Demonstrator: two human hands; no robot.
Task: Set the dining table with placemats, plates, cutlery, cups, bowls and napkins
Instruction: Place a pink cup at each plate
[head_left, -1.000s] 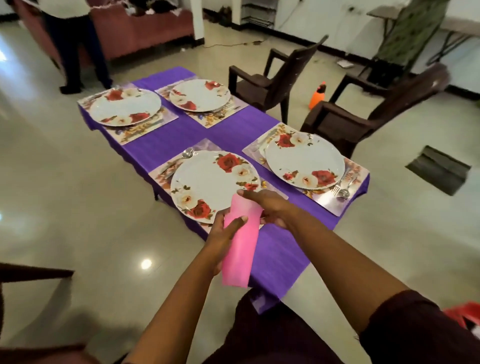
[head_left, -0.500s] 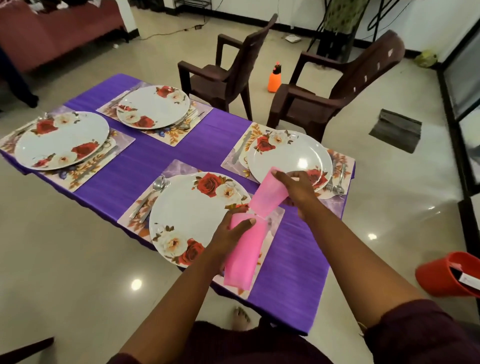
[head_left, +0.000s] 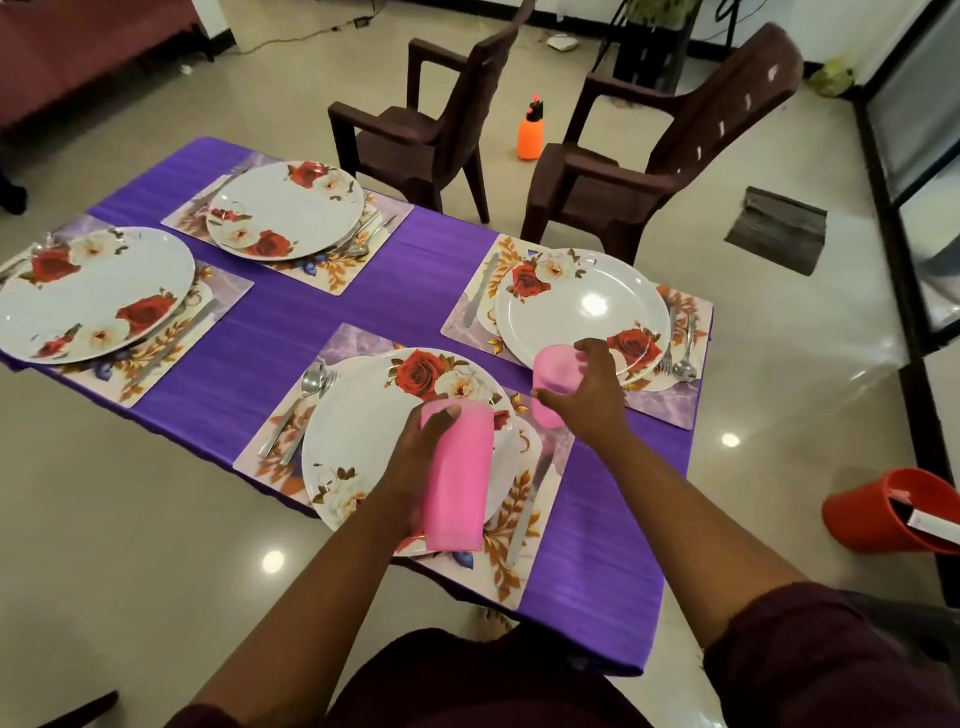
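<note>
The person's right hand was curled round a single pink cup, thumb low on its near side and fingers wrapped over the far side, so the cup sat in the crook of the hand with its mouth tipped up and leftward. It hung over the purple tablecloth between the two nearer place settings; whether its base touched the cloth I could not tell. Just beyond those fingertips lay the near edge of the far-right plate, with a fork and spoon on the placemat to the right of the hand. The left hand gripped a taller pink stack of cups from its left side, thumb hooked over the rim, fingers hidden behind it. That stack stood upright over the right part of the nearest plate, apparently lifted clear of it, though I could not be certain. Left of that hand, a spoon and fork lay on the mat beside the plate; a knife lay to the right, under the wrist line. On the floor well right of both hands, a red bucket lay tilted, holding a white-and-dark object I could not make out.
</note>
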